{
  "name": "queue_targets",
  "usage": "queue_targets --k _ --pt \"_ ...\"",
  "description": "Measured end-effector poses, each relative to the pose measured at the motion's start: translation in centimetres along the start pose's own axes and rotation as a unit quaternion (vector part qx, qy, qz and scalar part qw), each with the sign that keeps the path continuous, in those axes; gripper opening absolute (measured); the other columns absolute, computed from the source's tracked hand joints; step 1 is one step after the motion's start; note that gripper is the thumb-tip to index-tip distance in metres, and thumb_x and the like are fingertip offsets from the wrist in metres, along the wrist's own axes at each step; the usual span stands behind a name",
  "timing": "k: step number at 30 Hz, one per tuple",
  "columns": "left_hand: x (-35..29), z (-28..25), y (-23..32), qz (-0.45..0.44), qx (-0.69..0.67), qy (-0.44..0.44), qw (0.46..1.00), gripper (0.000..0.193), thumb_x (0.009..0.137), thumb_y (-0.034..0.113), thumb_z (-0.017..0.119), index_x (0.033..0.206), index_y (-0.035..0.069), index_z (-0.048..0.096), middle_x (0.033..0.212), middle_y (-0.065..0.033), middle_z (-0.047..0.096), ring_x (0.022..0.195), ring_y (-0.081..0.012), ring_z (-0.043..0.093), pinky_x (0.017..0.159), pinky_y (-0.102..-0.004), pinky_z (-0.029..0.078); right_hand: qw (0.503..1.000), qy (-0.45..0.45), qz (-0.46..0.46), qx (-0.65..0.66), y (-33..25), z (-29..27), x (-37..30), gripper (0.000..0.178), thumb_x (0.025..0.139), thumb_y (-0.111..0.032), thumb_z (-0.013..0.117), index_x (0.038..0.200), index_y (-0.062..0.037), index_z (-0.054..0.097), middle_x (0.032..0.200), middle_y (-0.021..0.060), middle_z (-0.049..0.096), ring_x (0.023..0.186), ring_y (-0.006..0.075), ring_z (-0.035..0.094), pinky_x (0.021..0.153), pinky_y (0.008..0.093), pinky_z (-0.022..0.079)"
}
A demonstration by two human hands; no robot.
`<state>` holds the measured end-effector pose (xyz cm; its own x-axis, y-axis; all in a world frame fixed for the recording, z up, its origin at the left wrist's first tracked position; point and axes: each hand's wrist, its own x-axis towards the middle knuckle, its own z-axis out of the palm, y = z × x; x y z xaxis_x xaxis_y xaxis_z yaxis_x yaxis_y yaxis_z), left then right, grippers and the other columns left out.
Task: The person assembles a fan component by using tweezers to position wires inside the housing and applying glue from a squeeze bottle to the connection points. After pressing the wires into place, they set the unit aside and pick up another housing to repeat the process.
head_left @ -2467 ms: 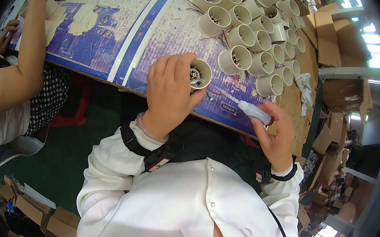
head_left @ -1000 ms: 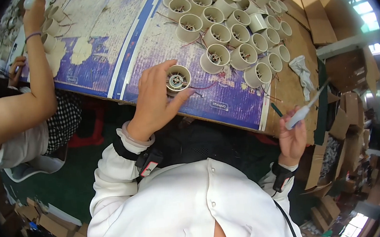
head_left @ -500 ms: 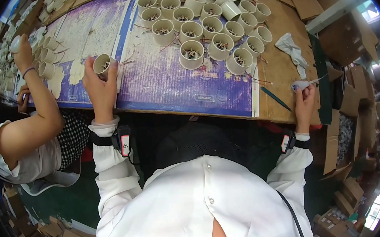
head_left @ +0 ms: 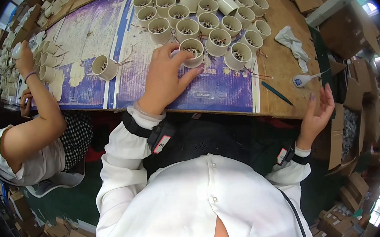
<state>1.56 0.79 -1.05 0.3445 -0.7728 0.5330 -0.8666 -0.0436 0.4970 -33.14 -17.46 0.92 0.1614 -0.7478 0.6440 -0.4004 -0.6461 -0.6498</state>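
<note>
My left hand (head_left: 163,77) reaches over the table with its fingers apart, beside a cream round cup (head_left: 193,59) with wires and small parts inside. The fingertips and thumb are at the cup's near left side; whether they touch it I cannot tell. Another cream cup (head_left: 109,71) stands alone farther left, its thin wires trailing right. At the table's right edge, my right hand (head_left: 316,112) is open and holds nothing. Just beyond it lies a small white squeeze bottle (head_left: 304,80) with a long thin tip.
Several more cream cups (head_left: 219,46) crowd the table's far middle. A dark green stick-like tool (head_left: 277,94) and a crumpled white cloth (head_left: 291,45) lie on the right. A co-worker's arm (head_left: 45,94) works on the left. Open cardboard boxes (head_left: 341,144) stand at the right.
My left hand has let go of the lone cup and moved right to the cluster. My right hand has put the squeeze bottle down and drawn back toward me.
</note>
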Motion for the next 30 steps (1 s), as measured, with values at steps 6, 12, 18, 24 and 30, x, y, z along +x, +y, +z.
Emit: queue_targets --k 6,12,18,24,30 --pt "-0.7 -3.7 -0.7 0.039 -0.067 -0.119 0.99 0.041 0.071 0.028 0.089 0.096 0.006 0.066 0.129 -0.0172 0.06 0.116 -0.0373 0.053 0.098 -0.0427 0.047 0.979 -0.175 -0.071 0.081 -4.7 2.3 -1.2 0.029 0.094 0.0 0.064 0.122 -0.0005 0.06 0.136 0.0181 0.058 0.126 0.0262 0.056 0.109 0.0376 0.041" --pt "-2.6 -3.8 1.3 -0.064 -0.174 0.017 0.983 0.054 0.067 0.028 0.091 0.106 0.005 0.062 0.135 -0.0164 0.058 0.12 -0.037 0.053 0.102 -0.0422 0.045 0.895 -0.403 -0.144 0.127 -10.8 9.3 -1.1 0.025 0.087 -0.003 0.071 0.111 -0.0014 0.065 0.106 0.0123 0.069 0.094 0.0272 0.067 0.085 0.0358 0.051" --pt "-3.1 -4.7 0.1 -0.092 -0.104 -0.128 0.982 0.066 0.067 0.029 0.092 0.119 0.003 0.06 0.133 -0.0157 0.058 0.125 -0.0358 0.052 0.106 -0.0424 0.042 0.893 -0.394 -0.161 0.147 -11.3 13.1 -2.0 0.024 0.086 -0.006 0.072 0.109 -0.0033 0.066 0.101 0.0123 0.068 0.088 0.0305 0.067 0.077 0.0359 0.052" --pt "-4.0 -5.3 -0.2 -0.026 -0.136 -0.073 0.988 0.07 0.07 0.027 0.09 0.128 0.005 0.059 0.122 -0.0122 0.063 0.121 -0.032 0.056 0.103 -0.0403 0.043 0.882 -0.416 -0.145 0.168 -11.1 14.3 -3.6 0.022 0.086 -0.007 0.073 0.107 -0.005 0.067 0.101 0.0116 0.068 0.086 0.0309 0.067 0.072 0.0375 0.053" --pt "-5.7 -5.1 -2.1 -0.087 -0.136 -0.14 0.977 0.067 0.073 0.019 0.089 0.13 0.005 0.056 0.125 -0.0103 0.061 0.118 -0.0277 0.057 0.102 -0.0379 0.044 0.885 -0.393 -0.183 0.171 -12.4 16.1 -5.1 0.022 0.082 -0.008 0.075 0.102 -0.0074 0.067 0.098 0.0083 0.066 0.085 0.0301 0.066 0.072 0.0392 0.053"
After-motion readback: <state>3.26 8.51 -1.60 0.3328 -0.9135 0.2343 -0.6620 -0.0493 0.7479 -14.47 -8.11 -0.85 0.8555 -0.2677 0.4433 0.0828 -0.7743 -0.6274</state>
